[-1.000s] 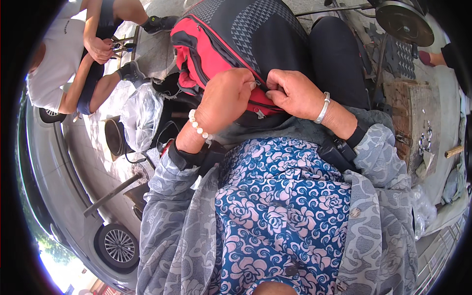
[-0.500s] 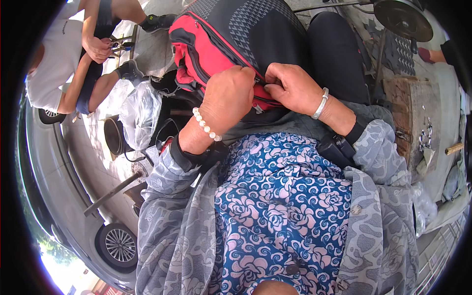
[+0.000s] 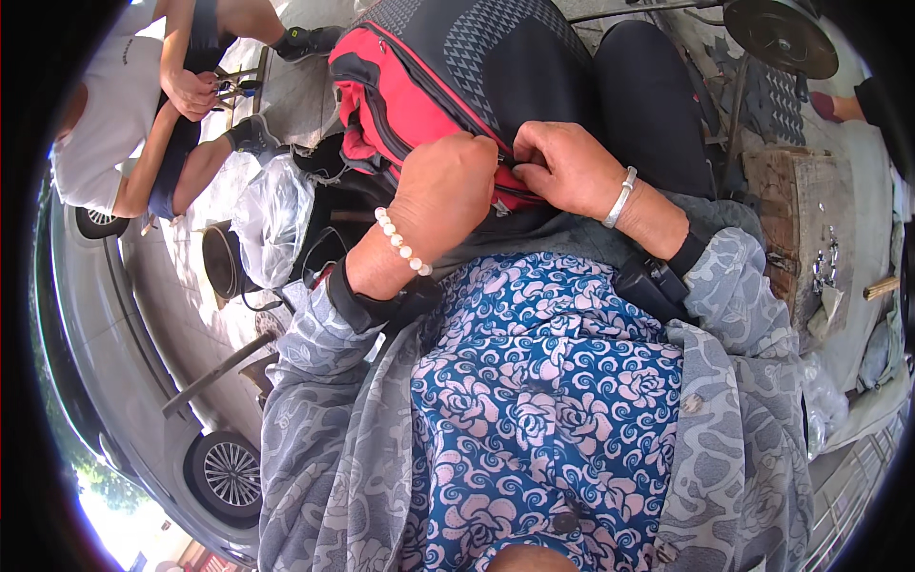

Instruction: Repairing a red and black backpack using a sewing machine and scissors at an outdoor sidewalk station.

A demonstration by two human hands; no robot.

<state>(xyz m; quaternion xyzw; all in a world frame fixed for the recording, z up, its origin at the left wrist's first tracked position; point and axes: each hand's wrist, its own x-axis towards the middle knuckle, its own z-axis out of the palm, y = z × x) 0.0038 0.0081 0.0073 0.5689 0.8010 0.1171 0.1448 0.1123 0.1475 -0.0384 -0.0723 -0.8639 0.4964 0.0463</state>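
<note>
Head view, main item?
One bag (image 3: 543, 71), black with a red side, upper middle of the frame, across the person's lap.

Left hand (image 3: 446, 186)?
One, centre of the frame, back uppermost, fingers curled in against the bag's red side. Fingertips hidden; cannot tell what they grip. Beaded bracelet (image 3: 404, 247) at the wrist.

Right hand (image 3: 577, 172)?
One, right of the left hand and just beside it, at the bag's lower edge. Thumb and forefinger bent toward each other; cannot tell whether they pinch the fabric. Silver bangle (image 3: 622, 197) at the wrist.

Clothing?
Shirt (image 3: 543, 410), blue with pale flowers, lower middle; jacket (image 3: 324, 410), grey, patterned, on both sides of it.

Left of frame?
Clear plastic (image 3: 272, 214), crumpled; grey car (image 3: 157, 381); at upper left, a co-worker (image 3: 110, 114) in a white top, hands together near a small tool, details too small to tell.

Right of frame?
Wood block (image 3: 772, 205), worn; round disc (image 3: 783, 36), dark, upper right.
</note>
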